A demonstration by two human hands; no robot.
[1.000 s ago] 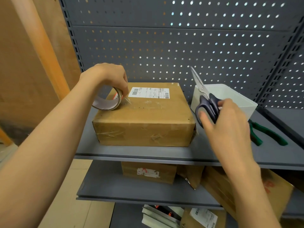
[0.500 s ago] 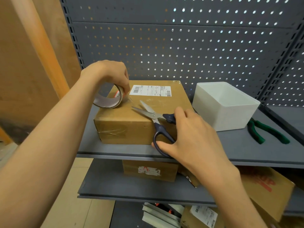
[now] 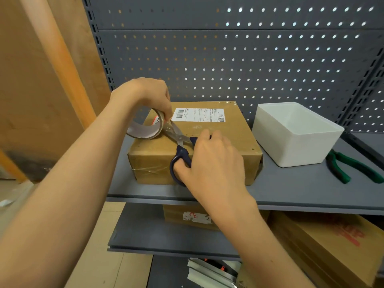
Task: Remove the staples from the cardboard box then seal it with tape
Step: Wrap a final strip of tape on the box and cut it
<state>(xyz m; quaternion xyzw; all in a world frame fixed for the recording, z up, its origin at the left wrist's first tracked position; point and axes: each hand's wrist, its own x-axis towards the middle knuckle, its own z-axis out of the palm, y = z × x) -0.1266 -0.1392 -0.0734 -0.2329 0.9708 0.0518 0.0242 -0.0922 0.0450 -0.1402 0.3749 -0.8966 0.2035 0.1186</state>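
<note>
A brown cardboard box (image 3: 228, 138) with a white shipping label sits on the grey shelf (image 3: 291, 190). My left hand (image 3: 145, 94) grips a roll of clear tape (image 3: 145, 129) above the box's left top edge, with a strip of tape stretched down to the box top. My right hand (image 3: 209, 161) holds dark-blue-handled scissors (image 3: 180, 146), fingers through the loops. The blades point up-left and meet the tape strip right beside the roll. Clear tape shows on the box's front face.
A white plastic bin (image 3: 295, 138) stands right of the box. Green-handled pliers (image 3: 351, 167) lie at the shelf's right end. A perforated grey back panel (image 3: 249, 59) closes the rear. More cardboard boxes (image 3: 324, 246) sit on the lower shelf.
My right hand brought the scissors from beside the white bin across to the box. The blades have now reached the tape strip next to the roll. My left hand stayed in place.
</note>
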